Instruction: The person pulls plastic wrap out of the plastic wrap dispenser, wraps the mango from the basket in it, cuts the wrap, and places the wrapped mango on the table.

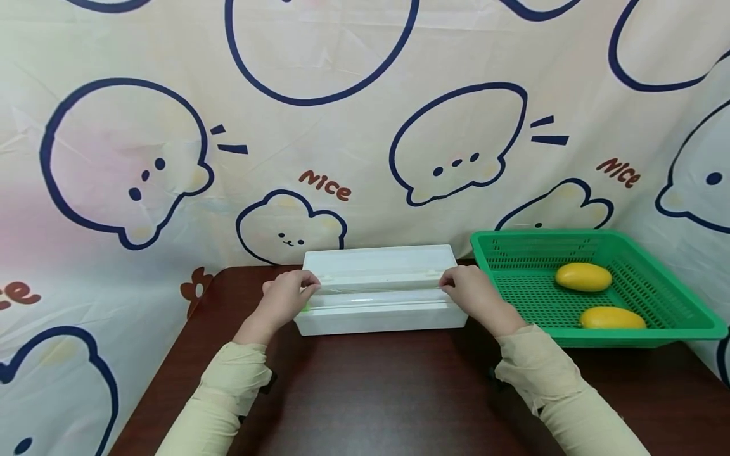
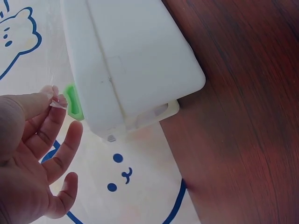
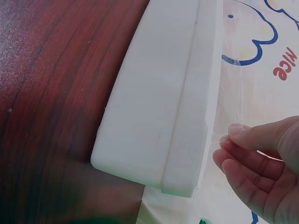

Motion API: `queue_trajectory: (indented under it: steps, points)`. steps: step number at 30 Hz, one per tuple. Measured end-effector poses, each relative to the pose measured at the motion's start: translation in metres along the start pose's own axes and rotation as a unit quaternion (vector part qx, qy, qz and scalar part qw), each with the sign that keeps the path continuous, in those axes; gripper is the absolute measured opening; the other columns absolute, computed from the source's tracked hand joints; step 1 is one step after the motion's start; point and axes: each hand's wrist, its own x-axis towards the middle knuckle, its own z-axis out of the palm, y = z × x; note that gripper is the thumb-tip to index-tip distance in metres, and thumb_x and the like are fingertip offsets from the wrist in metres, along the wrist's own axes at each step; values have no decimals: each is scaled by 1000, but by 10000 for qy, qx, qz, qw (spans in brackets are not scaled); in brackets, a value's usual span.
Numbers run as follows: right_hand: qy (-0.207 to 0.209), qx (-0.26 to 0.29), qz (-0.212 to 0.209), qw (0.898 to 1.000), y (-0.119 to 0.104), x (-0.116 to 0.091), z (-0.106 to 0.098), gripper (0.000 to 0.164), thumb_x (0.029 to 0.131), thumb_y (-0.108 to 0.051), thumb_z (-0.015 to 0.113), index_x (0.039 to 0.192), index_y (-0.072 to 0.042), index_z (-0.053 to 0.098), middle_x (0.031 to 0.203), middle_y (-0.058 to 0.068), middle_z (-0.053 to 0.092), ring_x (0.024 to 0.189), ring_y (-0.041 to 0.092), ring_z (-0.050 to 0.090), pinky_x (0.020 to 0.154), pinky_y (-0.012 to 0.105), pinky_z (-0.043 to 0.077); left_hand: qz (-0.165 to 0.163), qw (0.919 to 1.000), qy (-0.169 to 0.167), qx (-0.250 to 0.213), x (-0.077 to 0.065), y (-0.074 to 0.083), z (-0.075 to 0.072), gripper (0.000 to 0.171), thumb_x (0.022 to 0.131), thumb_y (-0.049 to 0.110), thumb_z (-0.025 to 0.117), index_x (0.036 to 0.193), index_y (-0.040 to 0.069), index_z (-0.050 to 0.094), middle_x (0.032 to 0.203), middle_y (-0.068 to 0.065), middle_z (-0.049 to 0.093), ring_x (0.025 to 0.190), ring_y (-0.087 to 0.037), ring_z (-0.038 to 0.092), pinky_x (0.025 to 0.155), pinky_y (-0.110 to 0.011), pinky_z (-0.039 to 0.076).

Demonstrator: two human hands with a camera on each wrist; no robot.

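Note:
A long white plastic wrap dispenser (image 1: pixel 382 320) stands across the back of the table, its lid (image 1: pixel 379 256) raised at the rear. Clear plastic wrap (image 3: pixel 239 100) stretches above the box between both hands. At the box's left end, my left hand (image 1: pixel 287 296) pinches one corner of the wrap between thumb and index finger, its other fingers loosely bent. A green slider piece (image 2: pixel 73 102) sits right beside those fingertips. My right hand (image 1: pixel 474 292) pinches the opposite corner of the wrap at the right end, thumb against index finger.
To the right, a green plastic basket (image 1: pixel 485 253) holds two yellow oval fruits, one farther back (image 1: pixel 583 277) and one near its front wall (image 1: pixel 613 318). The dark brown table (image 1: pixel 371 392) ends at a cartoon-printed cloth (image 1: pixel 365 145) behind the box.

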Motion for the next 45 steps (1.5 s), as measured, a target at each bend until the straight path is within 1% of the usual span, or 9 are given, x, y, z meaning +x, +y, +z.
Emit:
queue_trajectory:
  steps: [10,18,25,28,30,32,38,41,45]
  points:
    - [386,-14,-103,9992,0,-2,1,7,90,-5,67,92,-6,73,94,11,71,86,25,64,76,42,53,-29,9996,280,-49,0,2,-1,9,95,20,63,98,14,70,98,-2,68,92,-23,58,76,-49,35]
    - [632,87,-147,9979,0,-3,-9,7,90,-5,67,93,-5,73,93,12,71,83,24,64,73,42,53,-1,9987,476,-187,0,8,-10,11,96,20,63,99,12,69,97,-5,68,87,-23,57,77,-49,35]
    - [715,146,-177,9972,0,-4,-16,8,90,-4,66,94,-4,73,94,13,70,78,23,61,68,40,52,83,9979,566,-308,1,8,-15,12,96,20,62,101,11,68,103,-8,68,94,-26,59,82,-51,37]
    - [745,167,-159,9970,-1,-3,-18,9,90,-4,66,95,-4,73,94,13,70,78,23,61,68,40,52,133,9976,561,-377,0,8,-18,11,96,18,62,101,10,68,103,-9,67,93,-25,58,87,-49,42]
    - [782,212,-167,9966,-2,-4,-20,9,90,-4,65,96,-3,73,94,14,70,79,24,61,69,41,52,160,9974,560,-426,0,9,-19,11,96,16,62,101,9,68,102,-9,67,89,-25,58,85,-45,47]
    - [845,234,-181,9960,-3,-4,-21,9,90,-4,65,96,-4,73,95,14,70,81,24,61,69,41,52,152,9971,534,-520,0,10,-22,11,96,15,62,102,8,68,100,-9,67,82,-23,57,77,-40,51]
    - [1046,243,-311,9937,-3,-7,-24,9,90,-4,66,96,-3,72,95,15,70,84,27,62,72,44,53,-12,9953,363,-898,-3,14,-28,14,97,16,61,104,6,67,85,-13,64,65,-21,57,56,-33,47]
    - [1106,285,-342,9929,-3,-7,-24,9,90,-3,66,97,-2,72,96,15,69,86,28,62,73,45,52,-56,9949,381,-930,-5,15,-30,14,96,17,62,104,7,67,81,-11,64,67,-21,57,56,-32,46]
    - [1169,376,-319,9919,-3,-9,-26,9,91,-3,65,97,-3,71,98,15,69,87,28,62,75,46,52,-67,9944,490,-930,-6,16,-32,13,95,17,64,104,9,69,86,-8,68,75,-21,61,63,-34,51]
